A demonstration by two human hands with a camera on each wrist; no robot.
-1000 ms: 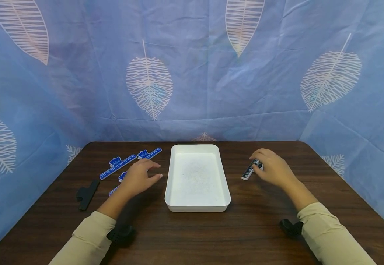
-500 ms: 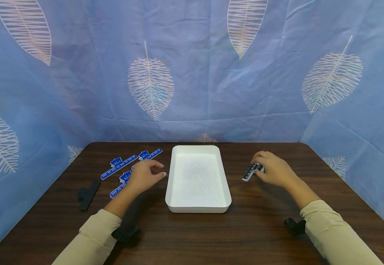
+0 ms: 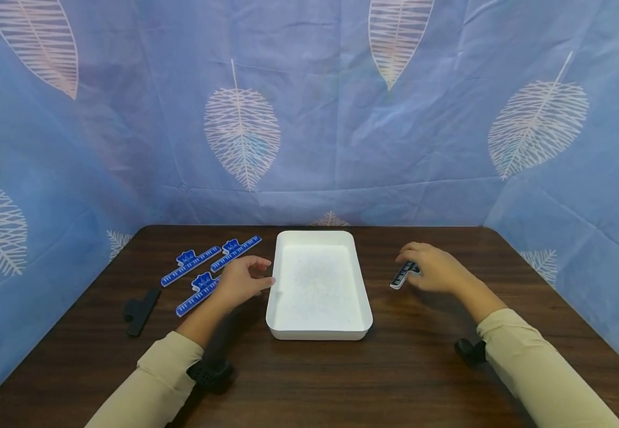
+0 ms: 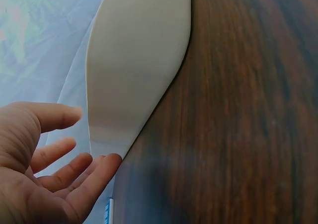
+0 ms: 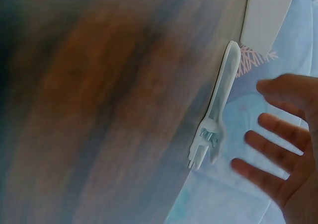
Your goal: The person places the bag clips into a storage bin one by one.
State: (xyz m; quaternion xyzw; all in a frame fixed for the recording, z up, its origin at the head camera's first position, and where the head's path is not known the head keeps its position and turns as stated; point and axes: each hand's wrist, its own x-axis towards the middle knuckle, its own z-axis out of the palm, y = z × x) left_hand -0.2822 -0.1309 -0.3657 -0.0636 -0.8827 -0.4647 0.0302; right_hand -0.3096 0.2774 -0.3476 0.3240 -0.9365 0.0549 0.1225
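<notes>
My left hand point(image 3: 241, 280) reaches the left rim of a white tray point(image 3: 319, 334), its thumb overlapping the rim in the head view. In the left wrist view, the loosely bent fingers lie right beside the tray's outer wall point(image 4: 134, 60), with a gap between thumb and fingers. Over on the right, my right hand point(image 3: 433, 268) hovers above a black clip with a piano-key print point(image 3: 404, 275). The right wrist view shows that clip's pale side and spring point(image 5: 211, 129) apart from the spread fingers. Part of the clip is hidden under the hand in the head view.
Left of the tray lie three blue piano-key clips: one far left point(image 3: 190, 266), one at the back point(image 3: 236, 252), one nearer point(image 3: 198, 294) and partly behind my left hand. A black clip point(image 3: 141, 312) lies beyond them. A leaf-print cloth point(image 3: 309, 119) hangs behind the table.
My left hand has moved right, from over the blue clips to the tray's left rim, uncovering more of them. My right hand has stayed over the black clip, shifting only slightly.
</notes>
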